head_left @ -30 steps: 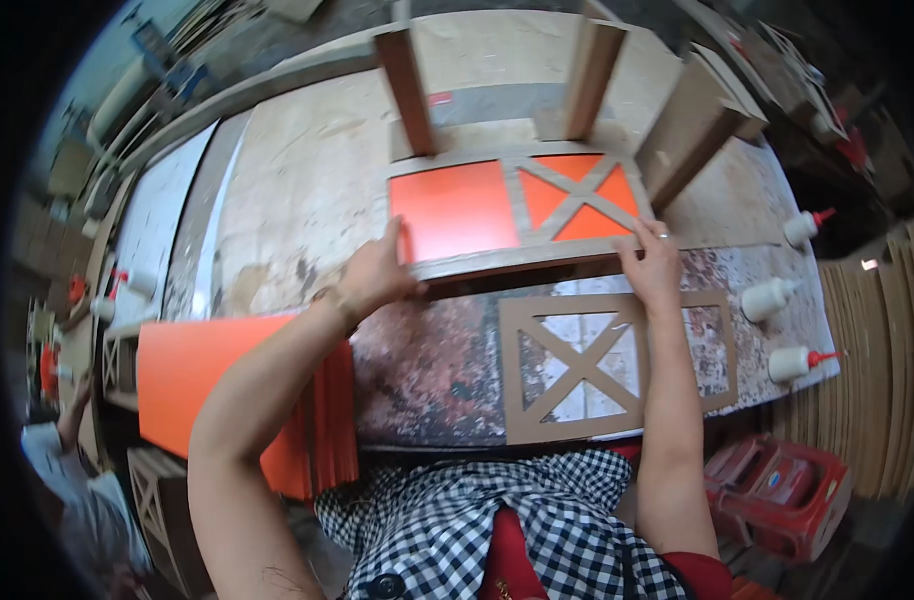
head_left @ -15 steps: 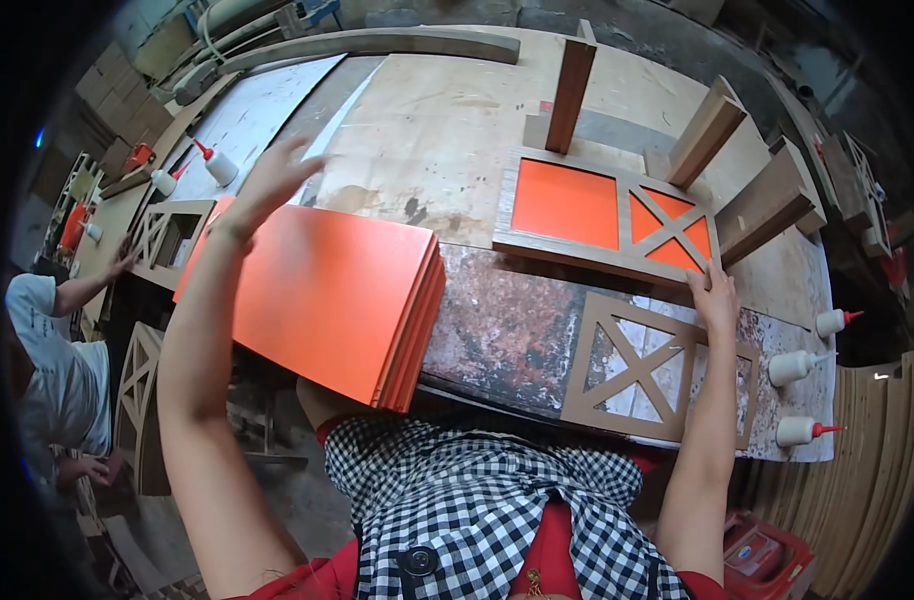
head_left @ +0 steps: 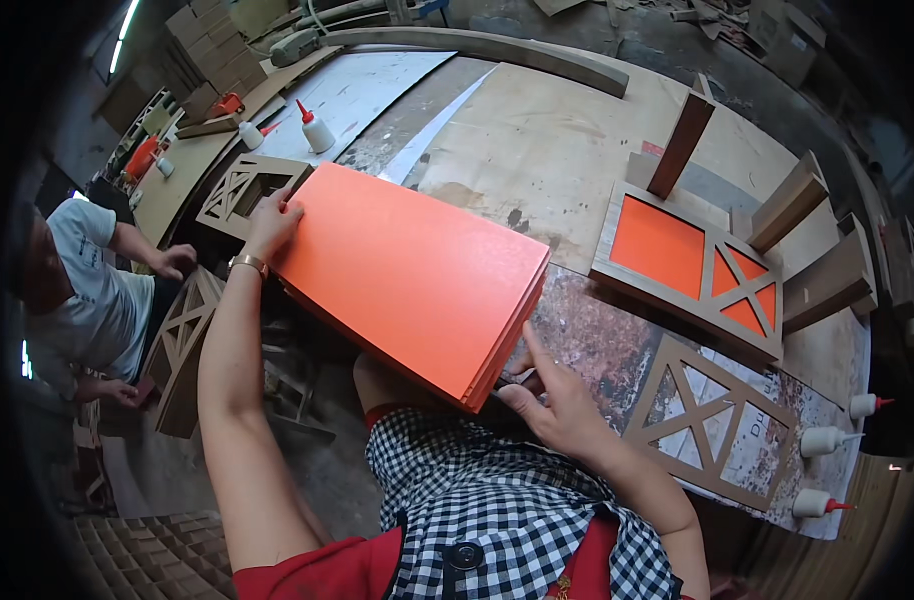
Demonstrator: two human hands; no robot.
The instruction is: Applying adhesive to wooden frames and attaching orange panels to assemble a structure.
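A stack of flat orange panels (head_left: pixel 407 270) overhangs the table's near edge in front of me. At its left end my left hand (head_left: pixel 275 225) grips the edge, fingers bent round it and thumb near the top. My right hand (head_left: pixel 562 400) is at the stack's near right corner, thumb and forefinger spread apart beside the panel edges. To the right, a wooden frame panel with an X-shaped lattice (head_left: pixel 692 415) lies flat. Beyond it, a thicker frame (head_left: pixel 647 285) is backed with orange.
Upright wooden pieces (head_left: pixel 682 145) stand behind the backed frame. White glue bottles with red tips (head_left: pixel 817 503) are at the right edge; another bottle (head_left: pixel 317 130) stands far left. On the left, a person in a white shirt (head_left: pixel 102 280) sits near lattice frames (head_left: pixel 185 325).
My left hand has come down from the air onto the stack's left edge. My right hand has left the backed frame for the stack's near right corner. The view has turned left.
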